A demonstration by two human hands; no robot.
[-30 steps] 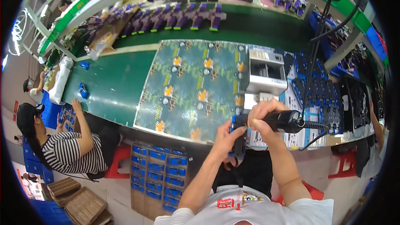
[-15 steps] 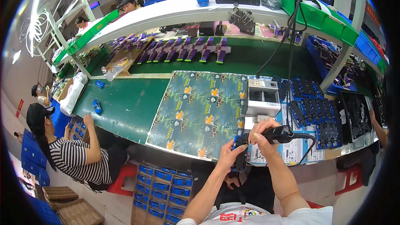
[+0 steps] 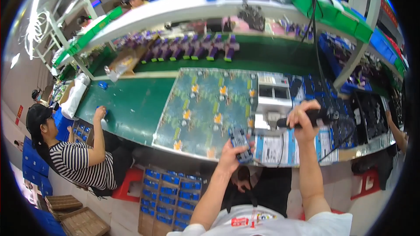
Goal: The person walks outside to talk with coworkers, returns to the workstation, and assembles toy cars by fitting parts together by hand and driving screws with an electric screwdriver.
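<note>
My left hand (image 3: 229,154) is closed around a toy car chassis (image 3: 239,139), black and grey with blue edges, held tilted over the bench's front edge. My right hand (image 3: 303,120) grips a black electric screwdriver (image 3: 321,117) lying roughly level, its tip end toward the left. A gap separates the screwdriver from the chassis. Just beyond them stands a white screw feeder box (image 3: 274,92), with a pale metal block (image 3: 266,123) in front of it. Several similar chassis (image 3: 313,89) lie in rows beyond my right hand. Motion blurs the fine details.
A patterned sheet (image 3: 205,109) covers the bench to my left. A co-worker in a striped shirt (image 3: 72,155) touches a small blue car there. Purple parts (image 3: 192,48) line the far belt. A black tray (image 3: 372,113) sits right; cables (image 3: 321,61) hang overhead.
My left hand has moved left with the chassis and tilted it. My right hand has drawn the screwdriver away, up and right. The co-worker's hand has reached onto the blue car.
</note>
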